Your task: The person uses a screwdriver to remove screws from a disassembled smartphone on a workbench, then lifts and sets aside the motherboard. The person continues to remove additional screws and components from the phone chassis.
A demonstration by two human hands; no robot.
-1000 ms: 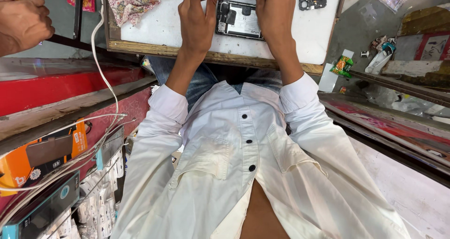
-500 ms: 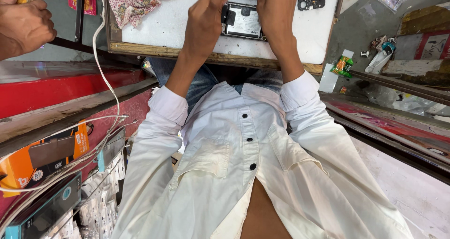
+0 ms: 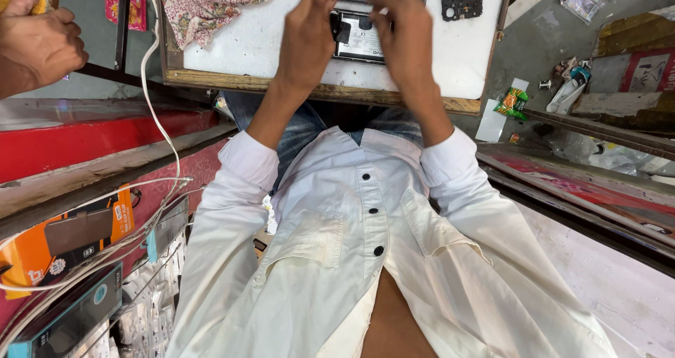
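- Looking down at the white worktop (image 3: 232, 42): wooden front edge right by the lap, floral cloth (image 3: 211, 3) far left, bare room btwn.
- Opened phone (image 3: 362, 38) lies flat mid-board, prob light, stiff, fragile inside; grip by side edges imo.
- Left hand (image 3: 309, 38) and right hand (image 3: 404, 42) both curled narrow on it, fingertips pinching.
- Small black part (image 3: 462, 2) just right, apart.

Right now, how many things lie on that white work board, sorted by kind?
Opened phones: 1, the opened phone under the left hand and right hand
Loose black phone parts: 1, the black frame piece
Cloths: 1, the patterned cloth
Total: 3 on the white board
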